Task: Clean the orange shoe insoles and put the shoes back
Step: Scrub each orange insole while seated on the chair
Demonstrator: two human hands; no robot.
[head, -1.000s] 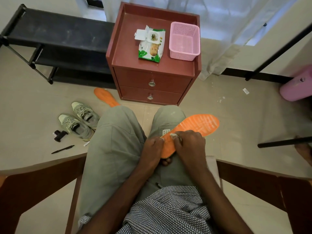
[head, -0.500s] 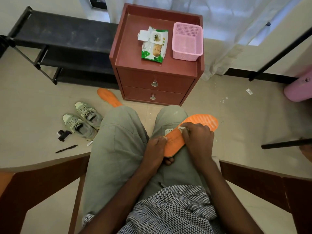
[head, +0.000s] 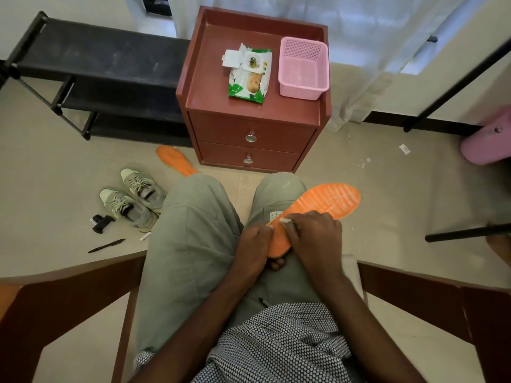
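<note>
An orange insole [head: 326, 201] lies across my right thigh, toe end pointing up and to the right. My left hand [head: 255, 246] grips its heel end. My right hand [head: 312, 234] presses a small white wipe [head: 284, 220] onto the insole's middle, fingers closed over it. A second orange insole [head: 175, 160] lies on the floor beside the cabinet, partly hidden by my left knee. Two grey-green sneakers [head: 132, 199] stand side by side on the floor to the left.
A red-brown two-drawer cabinet [head: 249, 131] stands ahead, carrying an open pack of wet wipes [head: 249, 76] and a pink basket [head: 302, 69]. A black shoe rack [head: 91, 76] is at the left. A pen [head: 106, 246] and a black clip [head: 101, 223] lie on the floor. Wooden chair arms flank me.
My right hand slid with the wipe up the insole toward the toe, then back a little toward the middle. My left hand kept its grip on the heel.
</note>
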